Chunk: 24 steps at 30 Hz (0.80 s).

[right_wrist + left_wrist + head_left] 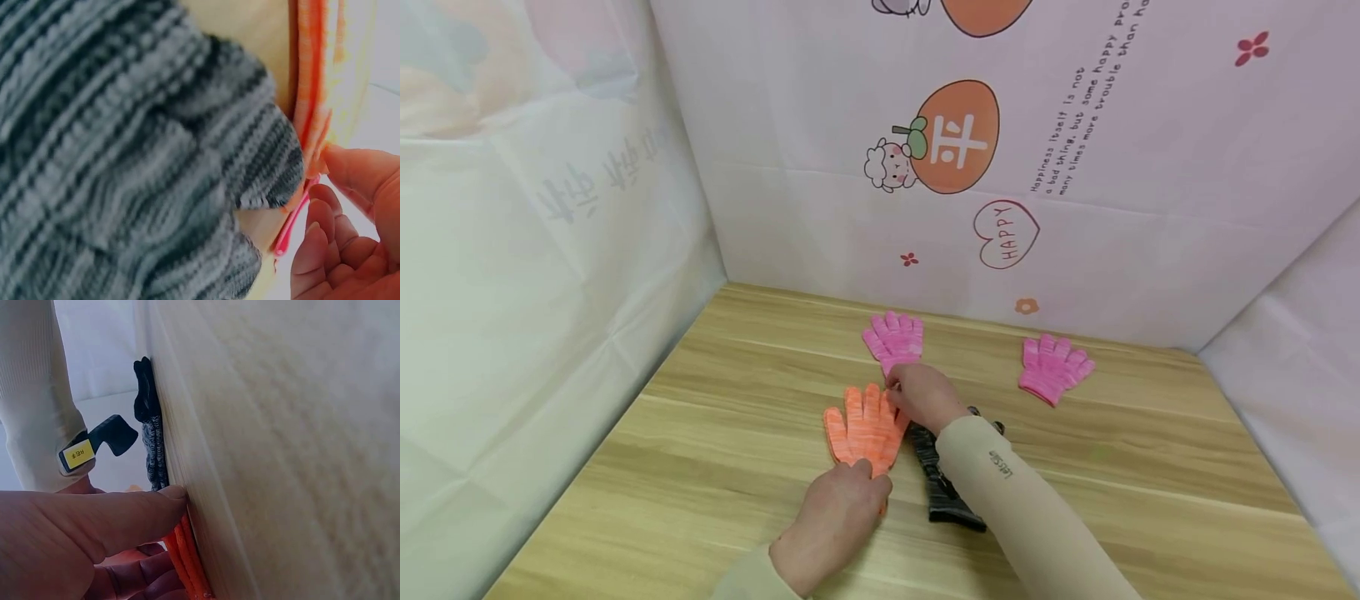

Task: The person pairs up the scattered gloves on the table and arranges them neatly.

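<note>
An orange knitted glove point(868, 425) lies on the wooden table, fingers pointing away from me. At its cuff end, my left hand point(838, 512) pinches the fabric; in the left wrist view the thumb point(137, 512) presses against the orange edge. My right hand point(928, 396) pinches a fingertip on the glove's right side, and the right wrist view shows thumb and fingers meeting at the orange fabric point(312, 81). Under my right forearm lies a dark grey-black glove point(936, 487), partly hidden by the sleeve. Just beyond the right hand is a pink glove point(898, 337), its cuff partly covered.
Another pink glove point(1054, 367) lies farther right near the back of the table point(737, 375). White printed cloth point(820, 225) hangs behind the table, and more cloth stands along the left and right sides.
</note>
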Each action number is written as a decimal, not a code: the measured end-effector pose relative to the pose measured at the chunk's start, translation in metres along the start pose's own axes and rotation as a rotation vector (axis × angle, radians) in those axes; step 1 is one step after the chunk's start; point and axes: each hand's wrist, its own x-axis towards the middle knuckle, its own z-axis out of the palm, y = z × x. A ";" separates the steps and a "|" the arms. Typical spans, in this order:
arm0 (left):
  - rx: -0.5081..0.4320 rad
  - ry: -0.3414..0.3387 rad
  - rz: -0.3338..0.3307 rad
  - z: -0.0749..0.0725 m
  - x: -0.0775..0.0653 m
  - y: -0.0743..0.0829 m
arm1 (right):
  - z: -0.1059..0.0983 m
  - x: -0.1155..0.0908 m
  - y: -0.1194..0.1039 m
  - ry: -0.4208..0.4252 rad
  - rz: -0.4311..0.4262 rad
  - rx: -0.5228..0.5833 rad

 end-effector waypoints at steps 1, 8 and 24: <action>0.004 0.007 0.001 0.001 0.000 0.000 | 0.001 0.001 0.000 0.005 -0.001 -0.006; 0.008 -0.006 0.004 0.002 0.001 -0.001 | -0.002 0.003 -0.001 0.023 0.006 -0.020; 0.004 -0.010 -0.013 0.003 0.001 -0.002 | 0.006 0.010 -0.005 0.040 0.051 -0.077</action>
